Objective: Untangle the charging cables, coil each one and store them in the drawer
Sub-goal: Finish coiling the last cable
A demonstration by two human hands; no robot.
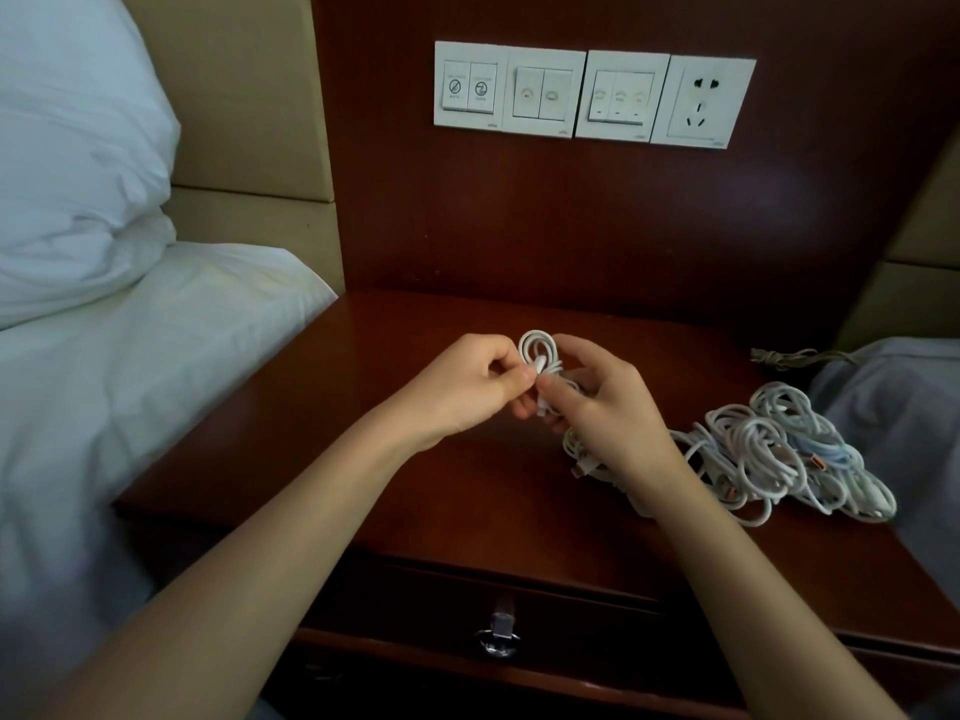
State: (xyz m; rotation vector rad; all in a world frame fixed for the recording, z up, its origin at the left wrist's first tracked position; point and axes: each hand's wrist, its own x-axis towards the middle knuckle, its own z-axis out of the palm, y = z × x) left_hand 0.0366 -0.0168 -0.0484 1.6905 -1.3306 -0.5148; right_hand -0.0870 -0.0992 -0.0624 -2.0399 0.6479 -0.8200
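A small coil of white charging cable (540, 353) is held above the middle of the wooden nightstand (452, 491). My left hand (467, 389) pinches it from the left with thumb and forefinger. From the right, my right hand (597, 402) grips the same coil, fingers curled round its lower part. A tangled heap of white cables (769, 454), with a pale blue one among them, lies on the right side of the nightstand top. The drawer (571, 646) under the top is shut, and its metal ring handle (500, 636) faces me.
A bed with white sheet (104, 407) and pillow (67, 148) borders the nightstand on the left. Wall switches and a socket (701, 103) sit on the wooden panel behind. Grey fabric (893, 402) and a thin cord (789, 356) lie at the right edge.
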